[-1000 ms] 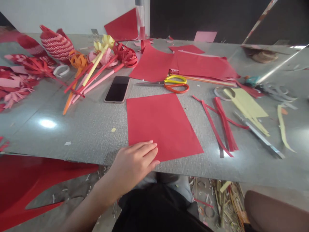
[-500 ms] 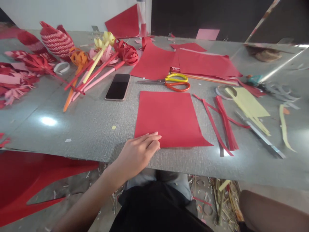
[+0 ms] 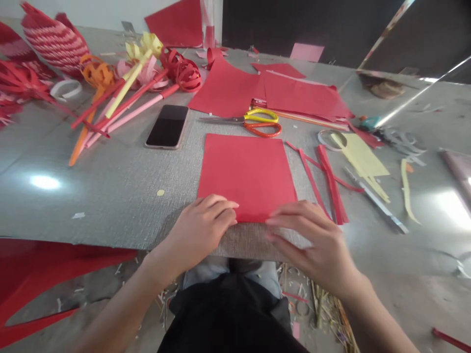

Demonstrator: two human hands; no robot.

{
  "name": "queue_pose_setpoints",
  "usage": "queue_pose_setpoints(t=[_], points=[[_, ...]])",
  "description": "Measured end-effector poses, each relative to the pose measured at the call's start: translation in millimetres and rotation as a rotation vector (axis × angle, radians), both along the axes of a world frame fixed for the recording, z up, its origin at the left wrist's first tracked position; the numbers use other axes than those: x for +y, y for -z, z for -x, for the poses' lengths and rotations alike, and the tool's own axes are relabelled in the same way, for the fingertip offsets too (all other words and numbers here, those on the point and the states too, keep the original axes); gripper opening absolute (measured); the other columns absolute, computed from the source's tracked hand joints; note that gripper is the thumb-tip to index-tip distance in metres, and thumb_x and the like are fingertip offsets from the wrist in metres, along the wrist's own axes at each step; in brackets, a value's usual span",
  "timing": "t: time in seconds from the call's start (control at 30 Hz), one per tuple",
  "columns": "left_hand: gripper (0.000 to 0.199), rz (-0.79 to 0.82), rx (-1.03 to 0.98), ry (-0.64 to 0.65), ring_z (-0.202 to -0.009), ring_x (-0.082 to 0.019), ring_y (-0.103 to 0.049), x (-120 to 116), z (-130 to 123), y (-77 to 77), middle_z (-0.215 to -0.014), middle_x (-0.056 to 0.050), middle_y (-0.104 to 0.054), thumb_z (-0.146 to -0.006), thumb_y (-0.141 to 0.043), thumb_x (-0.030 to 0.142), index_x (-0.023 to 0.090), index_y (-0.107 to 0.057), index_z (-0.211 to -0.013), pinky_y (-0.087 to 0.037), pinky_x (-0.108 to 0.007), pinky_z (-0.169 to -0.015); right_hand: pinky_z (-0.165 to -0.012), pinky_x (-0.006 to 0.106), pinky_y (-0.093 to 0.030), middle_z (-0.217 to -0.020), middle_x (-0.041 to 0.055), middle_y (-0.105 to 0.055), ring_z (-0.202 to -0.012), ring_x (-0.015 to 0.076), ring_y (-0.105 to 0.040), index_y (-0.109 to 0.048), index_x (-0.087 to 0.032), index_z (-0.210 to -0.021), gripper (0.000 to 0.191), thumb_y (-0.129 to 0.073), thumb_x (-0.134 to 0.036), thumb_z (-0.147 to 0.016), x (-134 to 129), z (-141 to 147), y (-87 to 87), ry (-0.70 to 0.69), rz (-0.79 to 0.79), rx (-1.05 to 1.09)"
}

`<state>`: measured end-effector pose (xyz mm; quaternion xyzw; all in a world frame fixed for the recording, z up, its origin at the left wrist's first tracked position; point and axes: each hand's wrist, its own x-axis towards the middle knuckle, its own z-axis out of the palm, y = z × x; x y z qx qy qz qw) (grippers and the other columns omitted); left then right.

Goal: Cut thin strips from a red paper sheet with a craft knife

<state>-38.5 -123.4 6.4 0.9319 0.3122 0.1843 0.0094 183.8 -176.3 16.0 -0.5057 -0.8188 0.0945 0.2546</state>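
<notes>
A flat, squarish red paper sheet [image 3: 246, 169] is lying near the front edge of the grey textured tabletop [image 3: 117, 201]. The left hand [image 3: 209, 220] is covering its near-left corner — whether pinching, I cannot tell — and the right hand [image 3: 314, 235] is holding thumb and fingers parted at the near-right corner. Yellow-and-orange-handled metal scissors [image 3: 246, 119] are lying just beyond.

No legible lettering, brands, numbers or signs. Small red patch with white marks [image 3: 259, 102] by red sheets [image 3: 303, 98], far part of counter [image 3: 121, 196]: too small to read.
</notes>
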Motion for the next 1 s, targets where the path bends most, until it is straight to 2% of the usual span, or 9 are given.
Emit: queue_pose_setpoints(t=[0.13, 0.33, 0.53, 0.8, 1.0], points=[[0.018, 0.039, 0.031, -0.032, -0.089, -0.021, -0.055, -1, -1, 0.3, -0.099, -0.006, -0.064, -0.092, -0.041, 0.018, 0.016, -0.059, -0.086, -0.046, -0.035, -0.072, -0.071, 0.033, -0.040, -0.087, 0.0014, -0.067, -0.079, 0.0166, -0.056, -0.065, -0.022, -0.086, 0.012, -0.055, -0.029, -0.088, 12, -1, 11.5, -0.002, -0.020, -0.083], [0.021, 0.095, 0.060, -0.164, -0.071, -0.018, -0.051, -5, -2, -0.3, -0.076, -0.002, -0.054, -0.092, -0.043, 0.025, 0.018, -0.051, -0.074, -0.038, -0.033, -0.064, -0.071, 0.033, -0.035, -0.082, -0.0010, -0.066, -0.078, 0.0158, -0.057, -0.064, -0.024, -0.080, 0.015, -0.056, -0.033, -0.087, 17, -7, 8.6, 0.041, 0.150, -0.019], [0.024, 0.223, 0.065, -0.269, -0.064, -0.015, -0.049, -7, 5, -6.4, -0.067, 0.003, -0.049, -0.090, -0.048, 0.030, 0.019, -0.045, -0.070, -0.033, -0.031, -0.065, -0.074, 0.036, -0.039, -0.082, 0.0019, -0.060, -0.083, 0.0188, -0.056, -0.065, -0.024, -0.072, 0.020, -0.060, -0.040, -0.082, 14, -9, 8.3, 0.175, 0.304, 0.121], [0.032, 0.156, 0.015, -0.420, -0.063, -0.015, -0.046, -12, 6, -1.5, -0.063, 0.003, -0.047, -0.087, -0.053, 0.039, 0.020, -0.043, -0.064, -0.031, -0.028, -0.060, -0.076, 0.039, -0.041, -0.083, 0.0033, -0.058, -0.084, 0.0214, -0.052, -0.063, -0.024, -0.064, 0.027, -0.063, -0.048, -0.077, 13, -8, 12.4, 0.311, 0.248, 0.074], [0.033, 0.192, 0.000, -0.444, -0.061, -0.013, -0.044, -10, 7, -1.7, -0.061, 0.004, -0.046, -0.085, -0.057, 0.037, 0.020, -0.042, -0.062, -0.030, -0.027, -0.059, -0.079, 0.042, -0.041, -0.088, 0.0042, -0.057, -0.087, 0.0235, -0.051, -0.062, -0.024, -0.057, 0.035, -0.065, -0.057, -0.071, 18, -10, 12.3, 0.344, 0.283, 0.073]])
